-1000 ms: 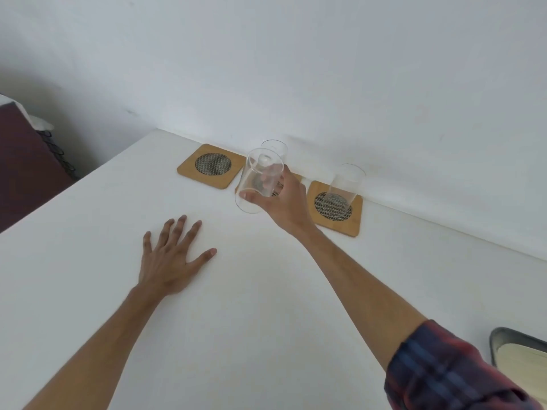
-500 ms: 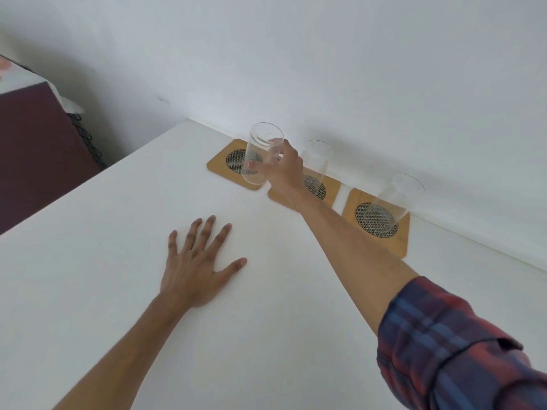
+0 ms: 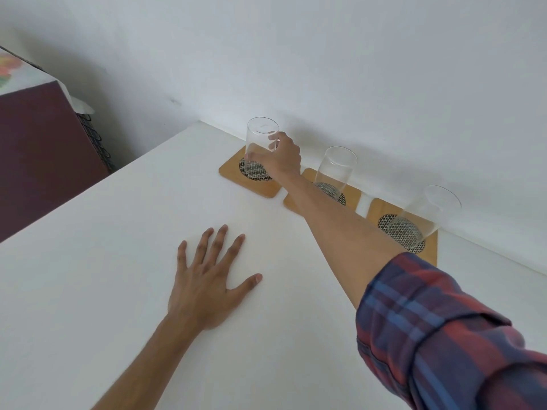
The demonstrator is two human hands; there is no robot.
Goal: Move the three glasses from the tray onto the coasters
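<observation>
Home, white table (image 3: 88, 291), wood coasters (image 3: 233, 170), cloth-covered furniture (image 3: 26, 81)

The right hand (image 3: 281, 156) is stretched far forward, the forearm bare and nearly straight, with a rolled plaid sleeve (image 3: 450, 335) bunched at the elbow. Its fingers (image 3: 273, 140) curl around the side of a glass (image 3: 260, 143), thumb low on the near side, the back of the hand turned up and toward the camera. The left hand (image 3: 207, 285) lies flat, palm down on the bench (image 3: 103, 261), fingers spread and pointing forward, thumb angled out to the right, forearm bare.
</observation>
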